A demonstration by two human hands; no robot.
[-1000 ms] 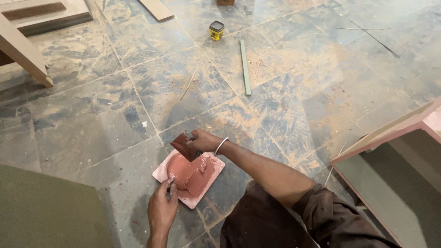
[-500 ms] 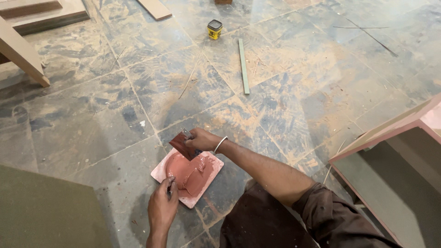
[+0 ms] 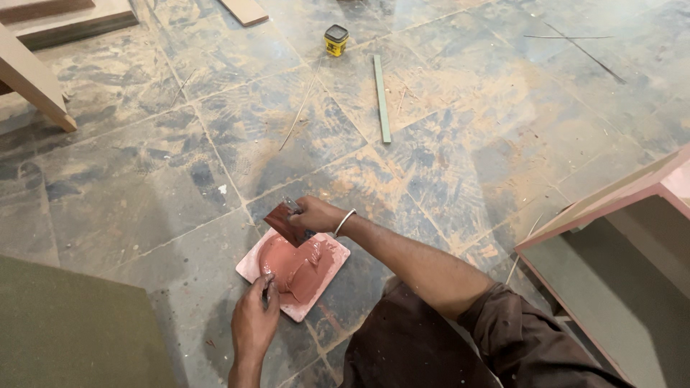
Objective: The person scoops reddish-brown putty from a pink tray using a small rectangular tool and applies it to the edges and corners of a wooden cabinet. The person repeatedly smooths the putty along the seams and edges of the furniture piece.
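Observation:
A small square board [image 3: 327, 287] lies on the tiled floor, coated with a heap of reddish-pink putty [image 3: 298, 266]. My right hand [image 3: 316, 214] grips a flat putty knife [image 3: 284, 223] smeared with the same paste, its blade tilted at the board's far edge. My left hand [image 3: 253, 321] rests at the board's near-left edge and holds a small thin tool [image 3: 267, 291] whose tip touches the putty. A metal bangle sits on my right wrist.
A small yellow tin [image 3: 336, 40] and a thin green strip [image 3: 382, 98] lie farther out on the dusty floor. A pink-edged panel [image 3: 611, 237] stands at right, a dark green board [image 3: 72, 330] at lower left, and wooden pieces [image 3: 32, 79] at upper left.
My right hand has lifted the putty knife slightly toward the board's far edge. My left hand has stayed at the board's near side.

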